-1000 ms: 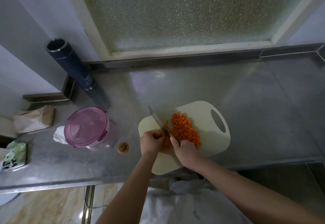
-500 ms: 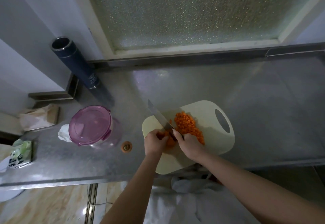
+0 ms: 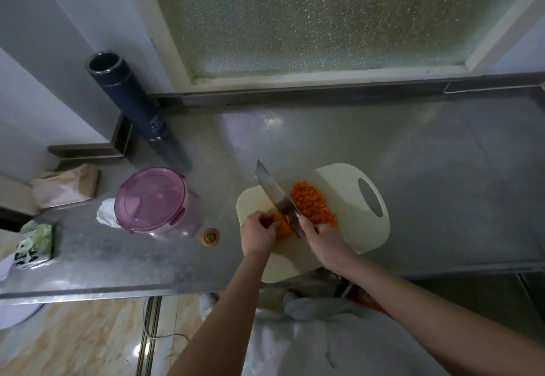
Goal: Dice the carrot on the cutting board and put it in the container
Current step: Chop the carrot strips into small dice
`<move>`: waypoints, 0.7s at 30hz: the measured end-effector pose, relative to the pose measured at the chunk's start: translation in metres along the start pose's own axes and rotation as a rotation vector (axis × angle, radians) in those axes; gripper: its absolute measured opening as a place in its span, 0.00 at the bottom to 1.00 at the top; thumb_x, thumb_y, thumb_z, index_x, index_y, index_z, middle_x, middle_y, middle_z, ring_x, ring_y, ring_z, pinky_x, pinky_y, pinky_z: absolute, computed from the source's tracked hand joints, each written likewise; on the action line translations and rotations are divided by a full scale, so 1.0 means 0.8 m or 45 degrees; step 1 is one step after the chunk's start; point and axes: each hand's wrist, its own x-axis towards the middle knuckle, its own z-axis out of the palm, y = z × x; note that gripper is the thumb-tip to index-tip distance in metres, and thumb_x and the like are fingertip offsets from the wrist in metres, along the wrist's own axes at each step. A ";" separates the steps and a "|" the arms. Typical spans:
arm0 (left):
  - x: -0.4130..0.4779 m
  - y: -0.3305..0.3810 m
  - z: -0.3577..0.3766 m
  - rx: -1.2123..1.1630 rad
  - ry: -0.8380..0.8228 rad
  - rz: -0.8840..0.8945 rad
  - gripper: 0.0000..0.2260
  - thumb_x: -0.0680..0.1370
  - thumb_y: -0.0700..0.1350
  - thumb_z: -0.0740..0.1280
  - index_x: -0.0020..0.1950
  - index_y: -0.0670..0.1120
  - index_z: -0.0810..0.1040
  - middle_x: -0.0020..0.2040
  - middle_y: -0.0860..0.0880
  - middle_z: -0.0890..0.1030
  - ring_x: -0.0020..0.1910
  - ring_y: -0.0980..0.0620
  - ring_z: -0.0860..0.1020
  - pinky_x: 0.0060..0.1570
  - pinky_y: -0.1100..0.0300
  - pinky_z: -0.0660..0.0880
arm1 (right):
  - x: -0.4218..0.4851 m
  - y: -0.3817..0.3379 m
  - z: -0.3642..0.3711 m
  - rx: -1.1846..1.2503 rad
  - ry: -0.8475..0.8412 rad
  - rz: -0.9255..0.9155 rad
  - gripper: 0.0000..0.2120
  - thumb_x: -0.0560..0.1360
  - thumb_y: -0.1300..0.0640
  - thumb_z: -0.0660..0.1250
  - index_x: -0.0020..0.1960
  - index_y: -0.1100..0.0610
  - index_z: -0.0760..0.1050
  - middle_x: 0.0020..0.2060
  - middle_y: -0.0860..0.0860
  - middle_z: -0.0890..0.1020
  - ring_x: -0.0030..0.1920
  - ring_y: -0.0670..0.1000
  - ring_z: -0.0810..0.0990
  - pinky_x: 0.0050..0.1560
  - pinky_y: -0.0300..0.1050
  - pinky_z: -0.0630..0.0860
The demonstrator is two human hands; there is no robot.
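Stainless steel counter runs under both my hands, and the cream cutting board lies on it with its near corner right at the front edge, below my wrists. My left hand is curled, its fingers holding down the last uncut chunk of carrot. My right hand is wrapped round the handle of the cleaver, whose blade slants away from me and meets the chunk just beside my left fingers.

Beyond my right hand, on the far side of the blade, sits the heap of diced carrot. Left of my left hand lies a cut-off carrot top, and further left the round container, its purple lid on. Farther back stand a dark flask and the frosted window.

I judge the main danger is the small chunk: with so little to hold, it could roll and put my fingertips under the edge. Hard chopping might also shift the board at the counter's lip, and the dice could scatter if I carry them over before the lid is off.
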 end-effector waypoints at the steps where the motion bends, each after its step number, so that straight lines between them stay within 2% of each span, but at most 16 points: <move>1: -0.001 0.000 0.001 0.004 0.009 -0.004 0.09 0.73 0.43 0.71 0.52 0.42 0.79 0.50 0.45 0.81 0.50 0.48 0.78 0.45 0.62 0.70 | -0.002 0.003 0.001 0.004 -0.012 0.006 0.29 0.80 0.41 0.50 0.25 0.56 0.60 0.21 0.50 0.65 0.24 0.50 0.66 0.33 0.45 0.62; 10: -0.002 0.001 0.001 -0.058 0.042 -0.018 0.07 0.73 0.42 0.71 0.49 0.41 0.81 0.48 0.45 0.82 0.49 0.48 0.78 0.44 0.64 0.69 | -0.020 0.017 0.006 -0.011 -0.035 0.008 0.29 0.79 0.39 0.50 0.27 0.57 0.62 0.23 0.51 0.65 0.24 0.50 0.66 0.32 0.45 0.62; 15: -0.002 0.002 0.000 -0.054 0.052 -0.022 0.06 0.72 0.42 0.72 0.48 0.42 0.81 0.46 0.46 0.82 0.42 0.54 0.74 0.40 0.65 0.68 | -0.028 0.015 0.006 -0.075 -0.009 0.011 0.29 0.80 0.41 0.50 0.27 0.58 0.64 0.23 0.52 0.68 0.26 0.51 0.69 0.31 0.45 0.63; 19: -0.002 0.003 0.000 -0.057 0.030 -0.005 0.06 0.73 0.41 0.71 0.49 0.43 0.81 0.47 0.47 0.82 0.42 0.55 0.75 0.42 0.64 0.69 | -0.029 0.007 0.004 -0.086 -0.037 0.024 0.29 0.81 0.42 0.50 0.26 0.57 0.62 0.23 0.51 0.67 0.25 0.49 0.68 0.28 0.42 0.62; 21: -0.002 0.004 -0.001 -0.027 0.012 -0.006 0.06 0.73 0.41 0.70 0.49 0.43 0.81 0.45 0.47 0.82 0.41 0.54 0.75 0.40 0.63 0.69 | -0.027 0.001 0.001 -0.115 -0.066 0.059 0.28 0.81 0.42 0.49 0.29 0.58 0.65 0.25 0.52 0.69 0.27 0.49 0.69 0.28 0.42 0.63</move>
